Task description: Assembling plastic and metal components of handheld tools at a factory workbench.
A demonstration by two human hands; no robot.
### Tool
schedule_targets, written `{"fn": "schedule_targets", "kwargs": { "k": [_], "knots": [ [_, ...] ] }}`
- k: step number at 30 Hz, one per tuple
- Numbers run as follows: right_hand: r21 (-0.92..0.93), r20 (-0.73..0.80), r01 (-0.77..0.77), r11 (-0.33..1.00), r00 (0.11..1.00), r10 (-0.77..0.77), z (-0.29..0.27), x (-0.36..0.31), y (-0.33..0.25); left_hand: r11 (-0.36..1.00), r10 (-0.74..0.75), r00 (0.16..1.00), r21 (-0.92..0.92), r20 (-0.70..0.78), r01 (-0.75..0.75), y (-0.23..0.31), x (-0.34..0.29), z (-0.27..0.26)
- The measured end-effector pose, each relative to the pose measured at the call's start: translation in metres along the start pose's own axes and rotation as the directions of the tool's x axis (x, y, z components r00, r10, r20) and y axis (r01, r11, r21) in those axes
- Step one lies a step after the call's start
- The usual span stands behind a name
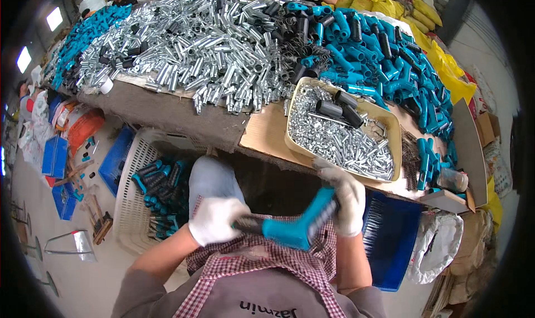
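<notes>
In front of my lap I hold a teal, angled plastic housing (290,232) with a black section at one end. My left hand (216,220), in a white glove, is closed around that black end. Also gloved, my right hand (346,201) grips the housing's upper right arm, where a dark part shows, smeared by motion. Just beyond my right hand stands a cream tray (397,151) on the bench. It holds small shiny metal pieces (334,131) and several black sleeves (330,109). What my right fingers cover is hidden.
A heap of metal tubes (206,50) covers the bench; teal housings (384,56) pile at right. A white basket (125,201) of teal-black pieces stands left of my knee. A blue bin (390,240) is at right. Other people work across the bench.
</notes>
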State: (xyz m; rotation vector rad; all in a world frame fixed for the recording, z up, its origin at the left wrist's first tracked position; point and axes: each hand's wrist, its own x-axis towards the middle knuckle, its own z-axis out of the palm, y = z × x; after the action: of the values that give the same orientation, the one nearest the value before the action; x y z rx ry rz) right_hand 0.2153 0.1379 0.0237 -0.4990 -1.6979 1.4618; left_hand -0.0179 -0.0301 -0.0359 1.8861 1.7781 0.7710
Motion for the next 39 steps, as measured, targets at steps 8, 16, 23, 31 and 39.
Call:
{"fn": "schedule_targets", "kwargs": {
  "k": [8,16,23,31,39],
  "knots": [
    [-0.550,0.092,-0.288,0.784,0.912,0.400,-0.004,0.017,0.024,0.912,-0.026,0.976,0.405,0.214,-0.065,0.018,0.001,-0.008],
    [0.045,0.616,-0.566,0.823,0.665,0.423,0.037,-0.013,0.071,0.740,0.517,0.855,0.483,0.035,-0.467,0.036,0.067,-0.054],
    [-0.390,0.403,-0.260,0.883,0.815,0.417,0.001,-0.004,-0.022,0.857,0.109,0.990,0.497,0.092,-0.140,0.007,0.066,-0.055],
    [-0.734,0.444,0.405,0.545,0.894,-0.066,0.014,-0.015,0.003,0.912,-0.128,0.883,0.403,0.452,-0.073,0.007,0.067,-0.054],
    [0.276,0.717,-0.763,0.584,0.569,0.403,0.004,-0.014,0.040,0.667,0.358,0.907,0.620,0.220,-0.414,0.027,0.063,-0.063]
  ]
}}
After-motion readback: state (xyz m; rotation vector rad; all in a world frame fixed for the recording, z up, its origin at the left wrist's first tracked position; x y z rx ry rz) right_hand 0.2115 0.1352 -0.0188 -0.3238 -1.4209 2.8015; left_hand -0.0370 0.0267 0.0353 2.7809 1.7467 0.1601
